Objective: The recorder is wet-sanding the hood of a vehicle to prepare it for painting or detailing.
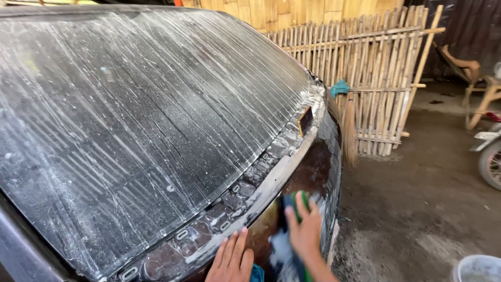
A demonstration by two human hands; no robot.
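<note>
Soaping the dark bonnet just below the streaked windscreen [141, 120].

The right hand [305, 230] presses a green sponge [293, 204] flat against the bonnet [313, 172], fingers spread over it, foam beneath; the left hand [232, 258] lies open on the panel beside it, grasping nothing — a bit of blue cloth [257, 272] shows at its wrist. The scrubbing step looks under way; the next stroke calls for firm, even pressure towards the bonnet's edge — the bucket [477, 269] stands well right.

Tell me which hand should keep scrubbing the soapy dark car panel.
Probably the right hand: it presses the green washing sponge onto the dark car panel. The left hand lies flat, fingers spread, with no sponge.
</note>
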